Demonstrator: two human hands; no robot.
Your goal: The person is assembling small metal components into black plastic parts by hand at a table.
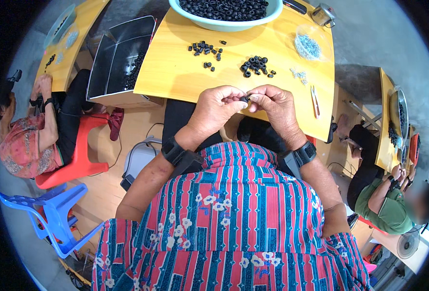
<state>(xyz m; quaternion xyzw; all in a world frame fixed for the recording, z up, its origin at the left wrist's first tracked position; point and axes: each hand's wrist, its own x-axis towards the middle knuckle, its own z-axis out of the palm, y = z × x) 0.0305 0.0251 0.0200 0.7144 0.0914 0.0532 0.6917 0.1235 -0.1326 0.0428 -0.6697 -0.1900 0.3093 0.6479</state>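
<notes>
Close together at the near edge of the yellow table, my two hands meet over one small black cylindrical part [245, 98]. My left hand [215, 110] pinches it between thumb and forefinger. The fingertips of my right hand [276, 107] are pinched right beside it; whatever is between them is too small to make out. Just beyond my hands lies a pile of black ring-like parts [255, 66]. Farther left is a loose group of similar black pieces [203, 48]. Tweezers [315, 102] rest to the right, near a small scatter of clear pieces [299, 75].
A pale green basin [224, 25] of black parts stands at the table's far side. At the right are a clear bowl [307, 42] of bluish pieces and a metal mug [323, 15]. A black-lined box [103, 63] adjoins the left edge. Seated people work on both sides.
</notes>
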